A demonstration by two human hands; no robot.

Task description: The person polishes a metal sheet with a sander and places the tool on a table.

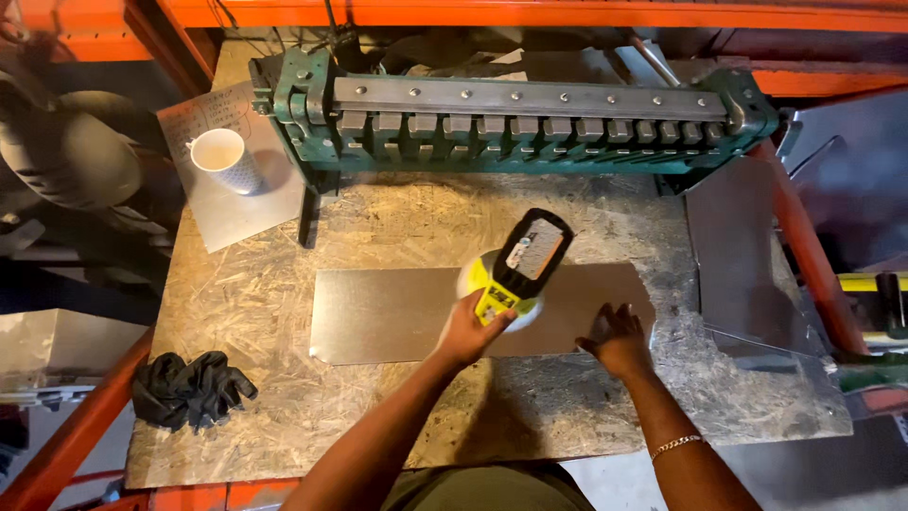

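Our arms bare, no sleeves, no gloves. Left hand (470,331) without rings or watch. Right hand (619,343) likewise; thin gold chain bracelet (675,445) on our wrist just behind it. Olive-green garment (482,487) at torso, between both forearms.

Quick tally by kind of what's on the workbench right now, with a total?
Sheet metal pieces: 3 (flat sheet under both hands, small sheet under the cup, bent sheet at right)
Power tool, yellow and black, in left hand: 1
Green sheet-metal brake: 1
Cup: 1
Black gloves, bunched: 1 pile
Total: 7
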